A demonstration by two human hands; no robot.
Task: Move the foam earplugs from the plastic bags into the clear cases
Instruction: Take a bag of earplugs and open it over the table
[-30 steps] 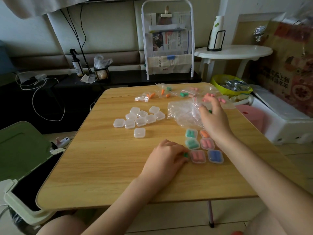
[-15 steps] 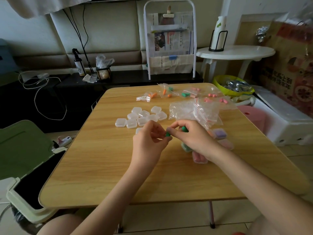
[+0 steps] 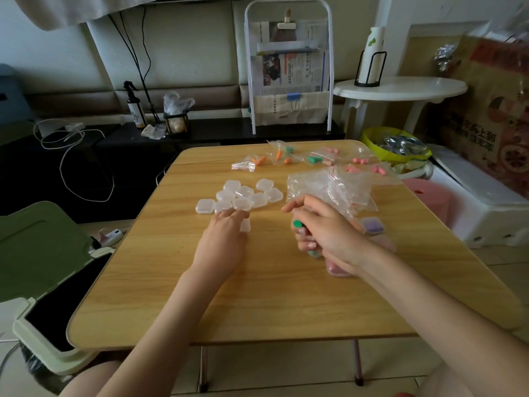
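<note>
A: What is the right hand (image 3: 329, 233) holding?
B: Its grip is curling round green foam earplugs (image 3: 297, 224), mid-table. The left hand (image 3: 226, 233) is resting flat-fingered on an empty clear case (image 3: 245, 225).
A: Next?
B: Probably opening that case, then dropping the pair in.

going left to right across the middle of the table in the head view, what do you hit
lone clear case → left hand resting on a case → green earplug → right hand holding it → purple-filled case
</note>
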